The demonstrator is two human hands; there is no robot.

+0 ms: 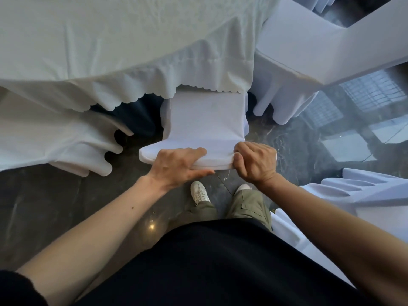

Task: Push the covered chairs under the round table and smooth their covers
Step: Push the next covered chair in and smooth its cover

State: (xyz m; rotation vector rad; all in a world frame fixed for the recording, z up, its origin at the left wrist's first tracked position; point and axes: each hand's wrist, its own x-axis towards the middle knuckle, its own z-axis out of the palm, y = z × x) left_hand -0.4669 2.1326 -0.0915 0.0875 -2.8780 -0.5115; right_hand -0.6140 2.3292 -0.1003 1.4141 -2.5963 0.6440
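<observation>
Looking down, head view. Covered chair (205, 120) stands at centre, straight ahead of the person. Its far end sits under the scalloped hem of the white cloth on the round counter (110, 40), and the top edge of its back is nearest the body.

Left hand (178, 165): fingers (189, 152) laid over the top edge, thumb along the near side, padded rim held between them.

Right hand (256, 162): fingers tightly curled with the thumb against them, pinching the cover at the right corner of the same edge.

Second covered chair (298, 51) at upper right, angled, just beside the counter. Third covered chair (55, 140) at left, partly beneath the cloth. Fourth covered chair (364, 195) at lower right, near the right forearm.

Dark glossy floor (309, 140) shows window reflections. White shoes (199, 192) and olive trousers are visible below the hands.
</observation>
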